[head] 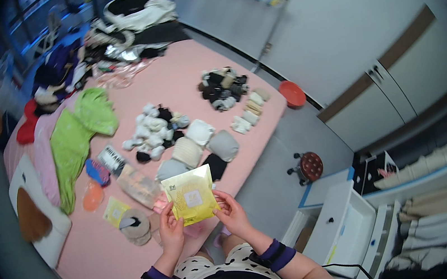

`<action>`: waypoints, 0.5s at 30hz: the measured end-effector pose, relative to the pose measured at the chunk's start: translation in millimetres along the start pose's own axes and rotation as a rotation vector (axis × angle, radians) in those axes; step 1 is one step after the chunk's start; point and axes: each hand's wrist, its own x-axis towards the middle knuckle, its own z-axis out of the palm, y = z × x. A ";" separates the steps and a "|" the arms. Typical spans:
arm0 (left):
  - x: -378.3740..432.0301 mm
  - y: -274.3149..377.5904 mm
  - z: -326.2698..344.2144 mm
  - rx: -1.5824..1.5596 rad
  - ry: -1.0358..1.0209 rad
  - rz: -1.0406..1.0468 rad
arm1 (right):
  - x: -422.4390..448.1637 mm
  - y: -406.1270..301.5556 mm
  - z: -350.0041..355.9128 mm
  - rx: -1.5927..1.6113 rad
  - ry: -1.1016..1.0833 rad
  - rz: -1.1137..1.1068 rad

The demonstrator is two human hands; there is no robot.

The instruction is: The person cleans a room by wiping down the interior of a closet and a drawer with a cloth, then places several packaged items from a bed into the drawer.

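A square yellow packet (194,211) bearing writing and a pale label is held up in front of me, over the near edge of the bed. My left hand (171,226) pinches its left lower side. On its right lower side, the fingers and thumb of my right hand (229,212) grip it. Behind the packet lie folded grey and white fabric bundles (224,145) and a black cloth (212,166). A similar yellow packet (113,212) rests on the sheet to the left, partly under a round beige furry item (137,229).
Balled socks (152,127) and a darker sock heap (223,88) lie on the pink bed (164,77). A green blanket (75,138) and a clothes pile (57,68) are at left. A pulled-out white drawer (345,229), a wheeled stool (311,166) and a red basin (293,94) stand right.
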 end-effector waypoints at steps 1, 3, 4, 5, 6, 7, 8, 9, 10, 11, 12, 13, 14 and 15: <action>-0.8 -0.4 15.9 0.014 -0.059 0.003 | -9.2 -0.9 -15.3 0.026 0.042 -0.014; -4.5 0.4 45.7 0.075 -0.182 0.030 | -27.0 -3.0 -42.6 0.078 0.122 -0.044; -6.9 1.6 61.7 0.100 -0.239 0.039 | -37.0 -7.3 -54.8 0.123 0.174 -0.010; -11.9 6.4 80.1 0.117 -0.270 0.005 | -47.1 -10.8 -67.5 0.153 0.219 -0.001; -15.4 4.7 94.6 0.134 -0.305 -0.011 | -57.1 -13.7 -79.3 0.185 0.263 0.006; -19.3 3.3 109.9 0.152 -0.339 -0.026 | -67.2 -16.3 -91.3 0.216 0.300 0.006; -22.5 -4.2 121.0 0.193 -0.380 -0.028 | -76.8 -18.3 -104.6 0.239 0.337 -0.003; -28.1 -10.3 137.4 0.204 -0.396 -0.061 | -86.6 -20.8 -118.3 0.258 0.376 -0.012; -35.0 -16.3 154.1 0.218 -0.410 -0.095 | -98.1 -22.6 -133.1 0.245 0.388 -0.013; -39.8 -21.7 171.3 0.230 -0.429 -0.126 | -109.4 -24.4 -149.6 0.245 0.416 -0.021; -47.5 -24.3 189.0 0.249 -0.460 -0.102 | -120.9 -25.1 -165.3 0.249 0.438 -0.027; -56.3 -30.1 205.6 0.254 -0.486 -0.113 | -133.2 -25.9 -182.4 0.182 0.464 -0.025; -64.0 -36.6 226.7 0.250 -0.527 -0.115 | -146.0 -28.3 -201.2 0.156 0.500 -0.025; -72.3 -43.7 245.3 0.253 -0.567 -0.119 | -159.4 -28.0 -218.4 0.135 0.532 -0.021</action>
